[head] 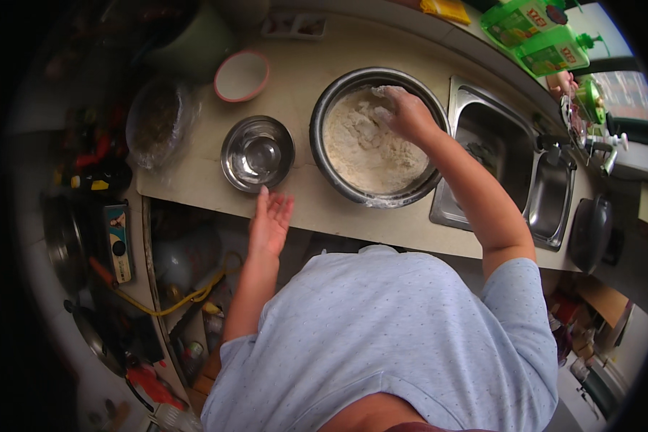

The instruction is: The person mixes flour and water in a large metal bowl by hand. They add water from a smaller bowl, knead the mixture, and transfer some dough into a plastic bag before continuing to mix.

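Observation:
A large dark metal basin [319, 162] stands on the counter and holds clumpy, floury dough [375, 156]. My right hand [405, 113] is inside it near the upper right wall, its fingers coated with flour; whether they grip any dough is unclear. To the left of the basin is a small stainless steel bowl [262, 154] that looks empty. My left hand [272, 216] is palm up at the counter's front edge, fingers apart, with its fingertips close to the small bowl's lower rim.
A red-rimmed white bowl [242, 76] and a plastic-covered bowl [159, 124] stand at left. On the right are a double steel sink [497, 146] and a dark pan [591, 232]. Green soap bottles [551, 51] line the ledge. Open shelving [151, 270] lies below the counter.

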`<state>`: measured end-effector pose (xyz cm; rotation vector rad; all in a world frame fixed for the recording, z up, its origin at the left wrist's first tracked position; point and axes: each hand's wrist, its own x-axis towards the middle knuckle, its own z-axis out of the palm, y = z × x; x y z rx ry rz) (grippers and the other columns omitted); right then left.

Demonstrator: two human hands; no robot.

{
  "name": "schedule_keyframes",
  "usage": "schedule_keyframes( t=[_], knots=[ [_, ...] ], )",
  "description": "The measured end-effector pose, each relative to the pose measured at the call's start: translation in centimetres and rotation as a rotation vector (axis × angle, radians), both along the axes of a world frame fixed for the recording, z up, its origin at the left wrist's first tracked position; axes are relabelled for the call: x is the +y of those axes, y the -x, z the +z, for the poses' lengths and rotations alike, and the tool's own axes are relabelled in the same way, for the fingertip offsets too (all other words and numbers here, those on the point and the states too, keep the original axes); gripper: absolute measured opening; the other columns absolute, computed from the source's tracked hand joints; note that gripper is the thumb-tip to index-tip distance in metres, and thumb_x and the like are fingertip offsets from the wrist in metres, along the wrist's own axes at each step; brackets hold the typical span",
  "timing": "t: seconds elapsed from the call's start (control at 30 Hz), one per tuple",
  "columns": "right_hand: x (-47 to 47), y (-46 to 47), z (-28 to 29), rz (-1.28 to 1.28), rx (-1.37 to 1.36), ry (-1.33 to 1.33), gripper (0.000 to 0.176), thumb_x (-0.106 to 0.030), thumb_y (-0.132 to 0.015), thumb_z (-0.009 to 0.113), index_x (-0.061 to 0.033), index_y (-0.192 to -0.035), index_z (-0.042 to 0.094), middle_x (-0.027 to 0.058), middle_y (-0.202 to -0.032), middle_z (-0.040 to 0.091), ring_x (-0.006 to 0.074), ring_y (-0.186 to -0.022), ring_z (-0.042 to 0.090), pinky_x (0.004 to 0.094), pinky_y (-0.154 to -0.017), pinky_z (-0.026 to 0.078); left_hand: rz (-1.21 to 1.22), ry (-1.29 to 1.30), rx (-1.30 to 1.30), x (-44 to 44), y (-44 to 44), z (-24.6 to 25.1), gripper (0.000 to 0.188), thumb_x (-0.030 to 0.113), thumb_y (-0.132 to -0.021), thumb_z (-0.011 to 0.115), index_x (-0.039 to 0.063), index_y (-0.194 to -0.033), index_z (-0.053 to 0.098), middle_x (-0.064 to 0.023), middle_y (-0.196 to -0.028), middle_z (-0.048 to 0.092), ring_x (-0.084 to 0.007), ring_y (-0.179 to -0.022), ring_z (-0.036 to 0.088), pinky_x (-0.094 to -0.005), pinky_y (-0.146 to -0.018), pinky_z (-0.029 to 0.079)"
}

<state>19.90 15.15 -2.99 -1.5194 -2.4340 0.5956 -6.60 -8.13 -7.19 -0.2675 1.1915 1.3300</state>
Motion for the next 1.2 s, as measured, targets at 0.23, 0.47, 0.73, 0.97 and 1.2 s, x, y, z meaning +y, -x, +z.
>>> schedule_keyframes(
  t=[0.23, 0.47, 0.73, 0.97, 1.2],
  knots=[
    [-1.6, 6.0, -1.0, 0.087, -0.244, 0.067, 0.056, -0.040, -0.077, 0.067, -0.0102, -0.123, 0.056, 0.0174, -0.111, 0.063, 0.0334, -0.107, 0.059, 0.0427, -0.090, 0.048, -0.350, -0.395, 0.761, 8.9, -5.3, 1.4, 0.045, 0.031, -0.096, 0.055, 0.002, -0.131, 0.053, -0.0105, -0.129, 0.053, -0.0182, -0.106, 0.056, -0.0310, -0.093, 0.043],
    [-6.5, 1.6, 0.6, 0.606, -0.308, 0.194, 0.047, -0.034, -0.081, 0.062, -0.0196, -0.125, 0.055, 0.0131, -0.129, 0.054, 0.0329, -0.116, 0.054, 0.0476, -0.099, 0.042, -0.175, -0.467, 0.766, 12.9, -6.4, 0.4, 0.036, 0.021, -0.095, 0.058, 0.001, -0.124, 0.058, -0.0123, -0.121, 0.058, -0.0178, -0.108, 0.056, -0.0280, -0.092, 0.042],
    [-3.8, 5.9, -1.8, 0.467, -0.538, 0.007, 0.039, -0.030, -0.078, 0.064, -0.0236, -0.117, 0.062, 0.0100, -0.120, 0.058, 0.0310, -0.119, 0.052, 0.0514, -0.099, 0.039, -0.165, -0.459, 0.892, 13.3, -7.0, 0.1, 0.034, 0.021, -0.094, 0.059, 0.002, -0.123, 0.060, -0.0111, -0.114, 0.061, -0.0170, -0.102, 0.057, -0.0287, -0.088, 0.044],
    [-0.3, 2.3, 0.0, 0.031, -0.354, 0.092, 0.048, -0.045, -0.075, 0.067, -0.0172, -0.114, 0.062, 0.0152, -0.105, 0.064, 0.0330, -0.093, 0.064, 0.0419, -0.082, 0.051, -0.240, -0.471, 1.203, 13.5, -6.8, 0.3, 0.032, 0.021, -0.094, 0.058, 0.006, -0.122, 0.061, -0.0113, -0.100, 0.061, -0.0198, -0.089, 0.059, -0.0303, -0.080, 0.046],
    [-3.6, 6.2, -1.6, 0.497, -0.451, 0.039, 0.048, -0.043, -0.075, 0.068, -0.0162, -0.114, 0.062, 0.0124, -0.112, 0.060, 0.0343, -0.100, 0.060, 0.0445, -0.083, 0.050, -0.259, -0.509, 1.255, 14.4, -6.6, 0.3, 0.031, 0.022, -0.094, 0.058, 0.007, -0.121, 0.062, -0.0118, -0.096, 0.060, -0.0207, -0.086, 0.059, -0.0302, -0.078, 0.047]
  ],
)
